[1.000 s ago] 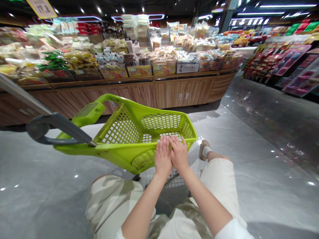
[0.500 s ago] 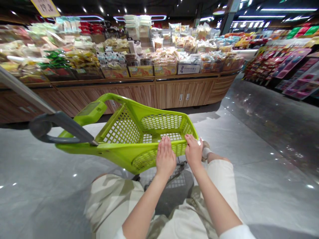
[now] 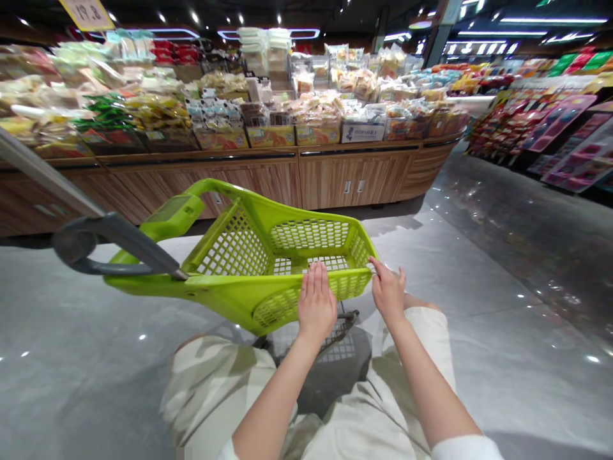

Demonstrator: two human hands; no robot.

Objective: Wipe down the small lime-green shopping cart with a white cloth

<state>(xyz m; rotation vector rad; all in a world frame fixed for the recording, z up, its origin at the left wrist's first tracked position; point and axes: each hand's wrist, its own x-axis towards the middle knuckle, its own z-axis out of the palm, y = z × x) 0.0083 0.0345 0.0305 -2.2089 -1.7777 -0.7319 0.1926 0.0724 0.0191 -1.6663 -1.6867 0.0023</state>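
A green plastic shopping cart [image 3: 225,284] stands sideways in front of me, its basket of holed panels showing nothing inside. My left hand [image 3: 317,300] lies on the near rim with its fingers stretched straight and side by side, not wrapped round it. At the basket's right-hand corner is my right hand [image 3: 389,292], fingers apart, the index finger reaching to the rim; whether it presses on it is hard to tell. A grey plastic loop-shaped holder [image 3: 129,246] with a metal pole is fixed at the cart's handle end.
Behind the cart runs a long wooden display counter [image 3: 268,179] heaped with packaged snacks [image 3: 316,105]. More goods hang on a rack [image 3: 507,121] to the right. Shiny grey floor tiles [image 3: 517,332] extend right of the cart. My knees in pale trousers [image 3: 225,383] flank its underside.
My right hand has slid right along the rim to the corner, and its fingers have spread. My left hand stays almost where it was. The cart has barely shifted.
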